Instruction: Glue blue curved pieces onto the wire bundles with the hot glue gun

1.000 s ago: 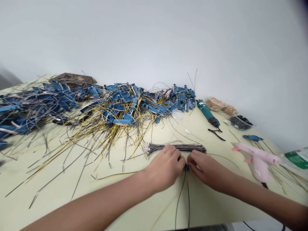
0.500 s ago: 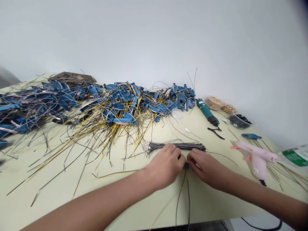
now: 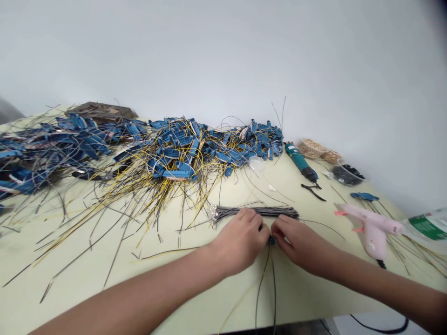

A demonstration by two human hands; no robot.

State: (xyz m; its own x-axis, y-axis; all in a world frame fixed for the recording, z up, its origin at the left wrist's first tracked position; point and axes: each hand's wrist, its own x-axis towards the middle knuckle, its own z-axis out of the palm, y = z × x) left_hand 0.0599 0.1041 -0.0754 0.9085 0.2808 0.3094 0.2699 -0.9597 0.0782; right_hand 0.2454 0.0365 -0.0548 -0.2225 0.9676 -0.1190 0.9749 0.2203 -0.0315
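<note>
My left hand point(image 3: 242, 239) and my right hand point(image 3: 295, 239) meet near the table's front edge, fingers closed on a small blue plastic part point(image 3: 271, 240). Most of that part is hidden behind the fingers. Black and yellow wires point(image 3: 273, 284) hang from it toward the table edge. Just beyond my knuckles lies a bundle of grey wires point(image 3: 223, 212) with whitish tips at its left end.
A heap of blue plastic parts point(image 3: 181, 172) with yellow and black wires spreads along the back and left. On the right are a green power tool point(image 3: 299, 160), black cutters point(image 3: 313, 191), a pink glue gun point(image 3: 375, 228), a bowl of black pieces point(image 3: 347, 173) and a bottle point(image 3: 431, 227).
The view has shifted very slightly, so the heap at left appears a little displaced. Both hands keep the same place and grip on the blue part.
</note>
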